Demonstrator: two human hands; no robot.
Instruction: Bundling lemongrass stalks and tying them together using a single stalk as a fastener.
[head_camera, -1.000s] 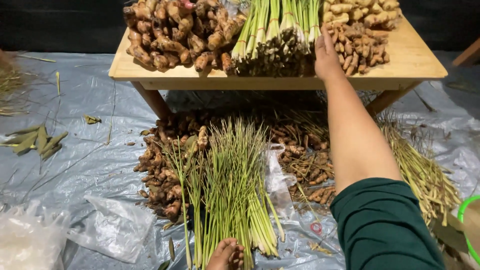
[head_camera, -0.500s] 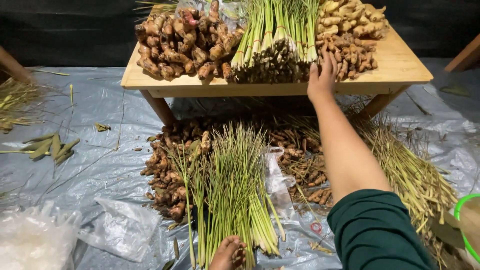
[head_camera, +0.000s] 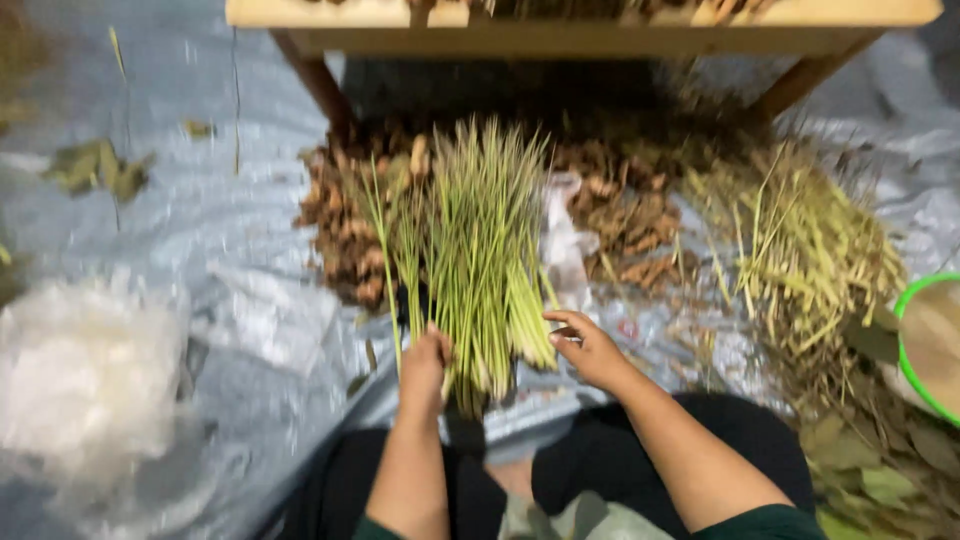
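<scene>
A bundle of green lemongrass stalks (head_camera: 480, 250) lies on the grey tarp in front of me, its cut ends pointing at me. My left hand (head_camera: 425, 360) grips the near left part of the bundle. My right hand (head_camera: 590, 348) rests against the near right side of the stalks with its fingers curled; whether it grasps any I cannot tell. The frame is blurred by head motion.
Brown ginger-like roots (head_camera: 340, 225) are heaped behind and left of the bundle, more roots (head_camera: 630, 215) to the right. A pile of yellowish stalks (head_camera: 810, 250) lies far right, by a green-rimmed basket (head_camera: 915, 375). A wooden table (head_camera: 580, 20) stands ahead; clear plastic bags (head_camera: 80, 370) lie left.
My right hand has come down from the table to the near end of the lemongrass bundle. The view has tipped down, so the tabletop goods are out of sight.
</scene>
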